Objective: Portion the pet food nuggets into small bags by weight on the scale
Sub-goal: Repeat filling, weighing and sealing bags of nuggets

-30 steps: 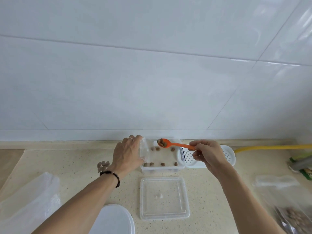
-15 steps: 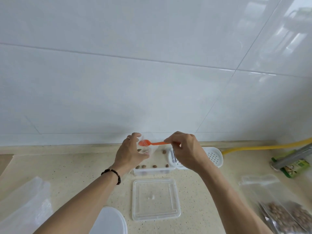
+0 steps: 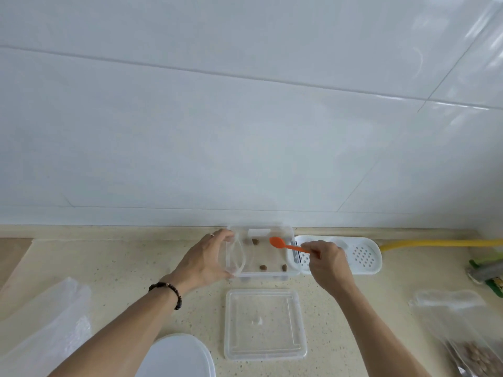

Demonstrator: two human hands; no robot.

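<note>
Your left hand curls around a small clear bag, holding it open at the left end of the clear tub that stands at the back of the worktop against the tiled wall. Your right hand pinches the handle of the orange spoon, whose bowl hangs over the tub's right half; you cannot tell whether it carries anything. A few brown nuggets lie scattered on the tub floor. Whether any nuggets are in the bag is too unclear to say.

Just right of the tub, touching it, sits a white perforated tray; your right hand partly covers it. The tub's clear lid lies flat in front of the tub, apart from it. A white round lid sits at the near edge by your left arm. Crumpled plastic lies far left, and a larger bag of nuggets far right. A yellow hose runs along the wall to the right.
</note>
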